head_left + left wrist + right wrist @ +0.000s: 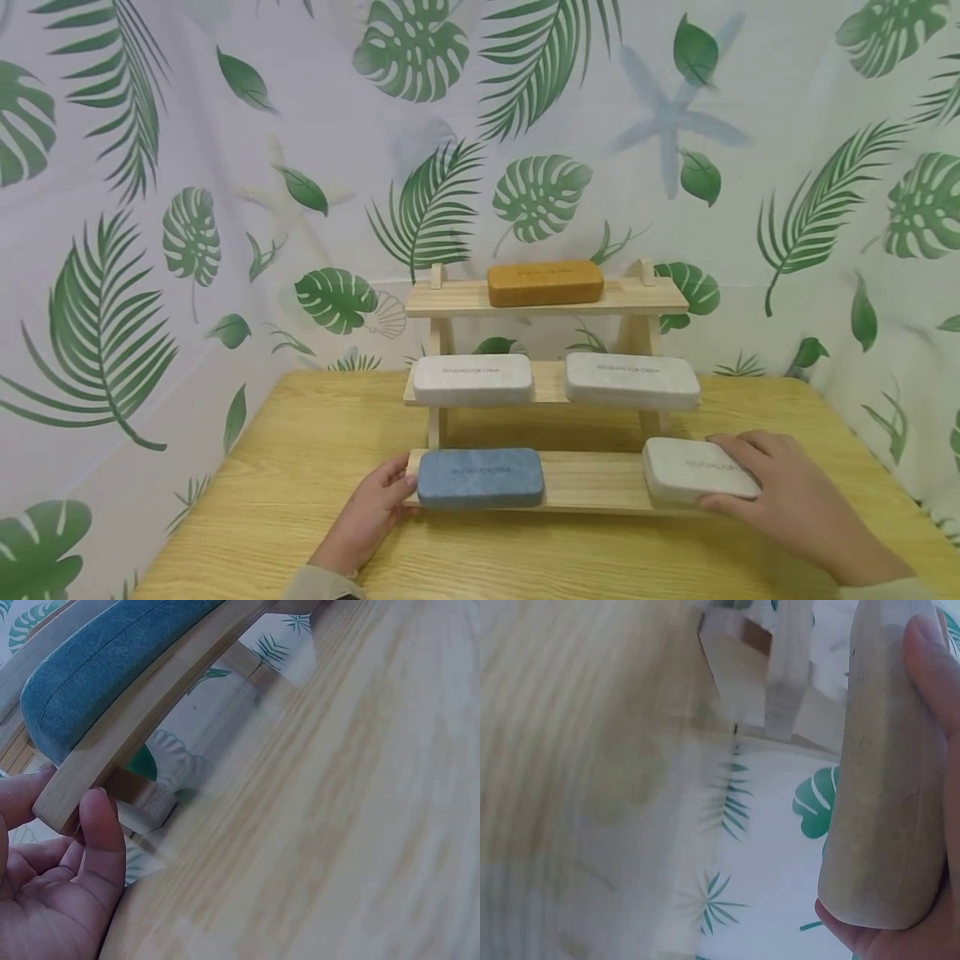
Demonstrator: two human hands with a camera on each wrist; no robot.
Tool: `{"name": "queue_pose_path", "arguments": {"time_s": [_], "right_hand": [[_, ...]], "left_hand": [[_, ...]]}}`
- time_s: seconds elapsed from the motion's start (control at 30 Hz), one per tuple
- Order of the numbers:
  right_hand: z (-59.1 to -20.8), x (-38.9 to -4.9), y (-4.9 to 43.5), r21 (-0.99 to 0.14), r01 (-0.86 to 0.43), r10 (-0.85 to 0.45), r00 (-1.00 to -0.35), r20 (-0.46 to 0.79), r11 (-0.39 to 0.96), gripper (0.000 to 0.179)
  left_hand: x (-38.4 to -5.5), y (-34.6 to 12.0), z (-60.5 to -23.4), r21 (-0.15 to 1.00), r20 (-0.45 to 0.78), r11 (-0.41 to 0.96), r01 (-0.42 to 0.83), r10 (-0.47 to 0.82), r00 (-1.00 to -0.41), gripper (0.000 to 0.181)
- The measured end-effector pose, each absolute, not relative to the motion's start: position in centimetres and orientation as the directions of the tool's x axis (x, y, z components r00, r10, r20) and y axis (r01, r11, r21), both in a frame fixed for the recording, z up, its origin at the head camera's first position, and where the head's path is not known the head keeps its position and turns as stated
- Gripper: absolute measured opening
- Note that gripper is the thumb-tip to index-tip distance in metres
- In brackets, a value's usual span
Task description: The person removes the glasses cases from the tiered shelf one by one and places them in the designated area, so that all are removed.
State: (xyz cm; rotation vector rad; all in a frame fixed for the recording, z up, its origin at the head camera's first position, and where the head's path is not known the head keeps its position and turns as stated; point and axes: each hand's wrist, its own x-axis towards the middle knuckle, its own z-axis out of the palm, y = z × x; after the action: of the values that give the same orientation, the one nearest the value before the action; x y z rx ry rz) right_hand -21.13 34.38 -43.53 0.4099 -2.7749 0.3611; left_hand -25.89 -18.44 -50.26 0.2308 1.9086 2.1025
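A wooden three-tier stand is on the table. My left hand pinches the left end of its bottom board between thumb and fingers, as the left wrist view also shows. Right beside that hand, a blue glasses case lies on the board. At the board's right end, my right hand grips a white glasses case by its right part. In the right wrist view, fingers curl round the case; whether it touches the board is hard to tell.
Two more white cases, a left one and a right one, lie on the middle tier. An orange case sits on the top tier. Behind the wooden table hangs a leaf-patterned cloth.
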Motion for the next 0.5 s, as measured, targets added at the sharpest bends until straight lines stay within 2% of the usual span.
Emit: {"name": "queue_pose_path", "arguments": {"time_s": [0.23,0.5], "right_hand": [[-42.7,-22.3,36.3,-0.201,-0.331,-0.259,-0.913,0.315,0.922,0.089],[-42.8,-23.9,39.0,-0.258,-0.338,-0.252,-0.915,0.316,0.905,0.087]], "left_hand": [[-25.8,-18.7,-50.3,0.989,-0.089,-0.085,-0.122,0.319,-0.944,0.071],[-25.7,-18.6,-50.0,0.991,-0.085,-0.073,-0.116,0.334,-0.939,0.072]]}}
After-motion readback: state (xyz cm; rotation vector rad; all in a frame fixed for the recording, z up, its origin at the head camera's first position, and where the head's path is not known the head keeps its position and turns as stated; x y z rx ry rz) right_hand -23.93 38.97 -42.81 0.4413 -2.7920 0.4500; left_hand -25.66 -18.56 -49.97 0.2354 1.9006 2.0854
